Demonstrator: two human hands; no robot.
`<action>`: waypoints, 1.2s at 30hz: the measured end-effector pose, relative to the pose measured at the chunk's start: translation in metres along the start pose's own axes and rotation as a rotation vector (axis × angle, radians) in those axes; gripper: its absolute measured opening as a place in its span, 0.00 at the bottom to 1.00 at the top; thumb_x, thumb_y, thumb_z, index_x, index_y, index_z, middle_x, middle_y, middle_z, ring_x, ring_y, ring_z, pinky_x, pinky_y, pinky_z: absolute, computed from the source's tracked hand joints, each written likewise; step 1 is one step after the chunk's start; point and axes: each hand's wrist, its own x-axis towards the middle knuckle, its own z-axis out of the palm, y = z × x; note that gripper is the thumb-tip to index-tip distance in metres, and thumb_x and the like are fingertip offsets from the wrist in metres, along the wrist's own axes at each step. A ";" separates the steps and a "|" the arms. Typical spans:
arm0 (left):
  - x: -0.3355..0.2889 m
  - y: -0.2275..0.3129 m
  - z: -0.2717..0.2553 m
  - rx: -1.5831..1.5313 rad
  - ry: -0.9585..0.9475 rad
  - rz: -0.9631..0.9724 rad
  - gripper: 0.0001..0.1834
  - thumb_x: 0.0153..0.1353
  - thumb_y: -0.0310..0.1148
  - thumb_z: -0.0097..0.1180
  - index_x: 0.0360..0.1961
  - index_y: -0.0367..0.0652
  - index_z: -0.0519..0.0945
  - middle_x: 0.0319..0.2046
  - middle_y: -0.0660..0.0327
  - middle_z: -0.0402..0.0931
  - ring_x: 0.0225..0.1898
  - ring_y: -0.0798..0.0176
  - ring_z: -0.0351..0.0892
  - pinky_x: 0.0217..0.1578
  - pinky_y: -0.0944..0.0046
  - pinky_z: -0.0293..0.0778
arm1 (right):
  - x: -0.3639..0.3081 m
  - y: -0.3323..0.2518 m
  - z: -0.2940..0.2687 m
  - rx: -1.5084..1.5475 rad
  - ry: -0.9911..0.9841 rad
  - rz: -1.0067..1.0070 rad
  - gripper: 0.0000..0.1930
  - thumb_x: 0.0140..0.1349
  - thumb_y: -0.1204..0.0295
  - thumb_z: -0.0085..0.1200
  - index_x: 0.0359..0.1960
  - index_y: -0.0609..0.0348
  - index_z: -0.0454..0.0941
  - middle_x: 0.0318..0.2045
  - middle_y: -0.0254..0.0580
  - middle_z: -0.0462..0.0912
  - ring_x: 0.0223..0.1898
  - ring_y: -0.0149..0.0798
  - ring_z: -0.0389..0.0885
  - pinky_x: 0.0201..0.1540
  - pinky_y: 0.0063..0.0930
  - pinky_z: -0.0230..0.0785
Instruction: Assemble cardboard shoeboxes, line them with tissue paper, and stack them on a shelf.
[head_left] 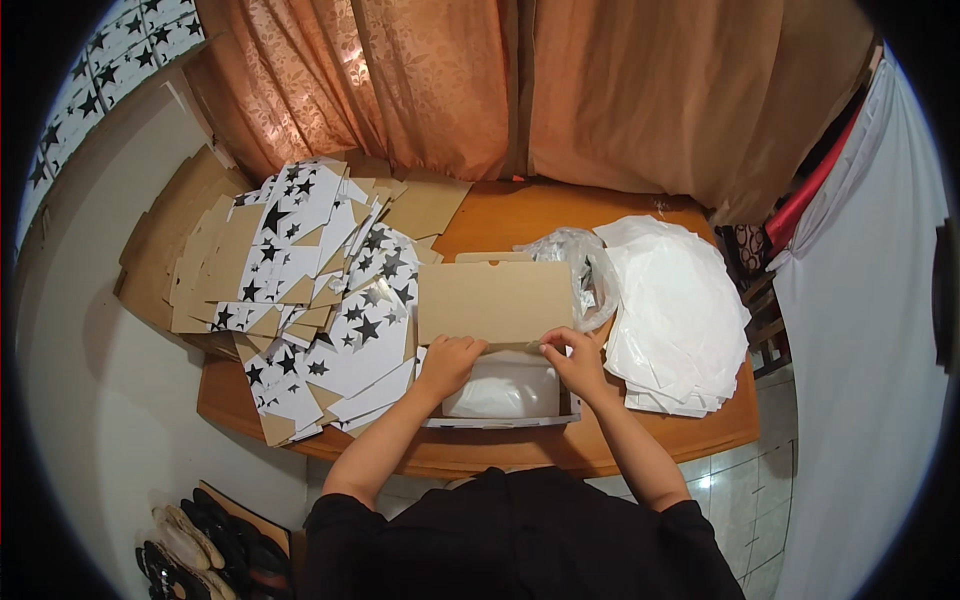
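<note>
A cardboard box (494,300) stands in front of me, its plain brown lid panel raised on the far side and a notched flap along the top. Inside lies a bundle wrapped in white, shiny plastic (502,388). At the lower left edge of the lid panel, my left hand (452,362) is closed, its fingertips hidden. My right hand (575,358) pinches with thumb and forefinger near the lower right edge. Whatever sits in that pinch is a small pale edge, perhaps plastic, too small to name.
Left on the wooden table (480,215) lies a heap of flat cardboard boxes with black stars (335,345). A stack of white paper sheets (675,315) occupies the right. Behind the box is a clear plastic bag (592,270). Orange curtains (440,90) hang beyond; shoes (215,545) sit lower left.
</note>
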 end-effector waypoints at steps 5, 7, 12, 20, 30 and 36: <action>-0.001 0.001 0.006 0.016 -0.148 0.286 0.11 0.49 0.28 0.53 0.36 0.49 0.76 0.29 0.64 0.73 0.35 0.61 0.74 0.36 0.61 0.63 | -0.001 0.003 0.025 -0.154 0.099 -0.165 0.03 0.53 0.69 0.55 0.29 0.51 0.77 0.34 0.32 0.80 0.43 0.36 0.75 0.60 0.55 0.40; -0.006 0.009 -0.005 -0.067 -0.194 0.285 0.12 0.50 0.32 0.54 0.38 0.50 0.78 0.31 0.62 0.73 0.39 0.62 0.73 0.40 0.60 0.63 | -0.001 0.002 0.026 -0.158 0.161 -0.192 0.02 0.52 0.70 0.55 0.28 0.50 0.77 0.35 0.30 0.79 0.44 0.37 0.74 0.59 0.53 0.43; -0.031 0.011 -0.005 -0.129 -0.458 0.140 0.17 0.59 0.47 0.49 0.45 0.53 0.80 0.48 0.60 0.74 0.53 0.61 0.68 0.53 0.53 0.56 | -0.006 0.003 0.030 -0.226 0.120 -0.264 0.03 0.51 0.70 0.57 0.28 0.49 0.78 0.34 0.27 0.78 0.45 0.35 0.74 0.59 0.54 0.44; -0.044 0.005 -0.024 -0.159 -0.345 -0.059 0.17 0.59 0.43 0.50 0.45 0.48 0.79 0.49 0.60 0.74 0.55 0.60 0.67 0.60 0.43 0.49 | -0.015 0.036 0.037 -0.233 -0.214 -0.221 0.15 0.50 0.73 0.52 0.40 0.42 0.79 0.49 0.33 0.74 0.58 0.38 0.64 0.58 0.68 0.32; -0.100 0.047 -0.034 -0.236 0.148 -0.159 0.14 0.50 0.36 0.62 0.39 0.46 0.80 0.37 0.63 0.77 0.40 0.62 0.75 0.52 0.49 0.59 | 0.062 0.091 0.013 -0.039 0.354 0.093 0.29 0.54 0.65 0.53 0.58 0.62 0.62 0.50 0.57 0.70 0.52 0.50 0.69 0.55 0.33 0.59; -0.112 0.072 0.005 -0.173 0.218 -0.158 0.12 0.53 0.34 0.60 0.40 0.47 0.80 0.38 0.65 0.77 0.43 0.63 0.76 0.49 0.52 0.63 | 0.073 0.039 0.011 0.459 0.285 0.376 0.34 0.57 0.65 0.52 0.63 0.63 0.52 0.48 0.47 0.72 0.47 0.39 0.71 0.53 0.29 0.59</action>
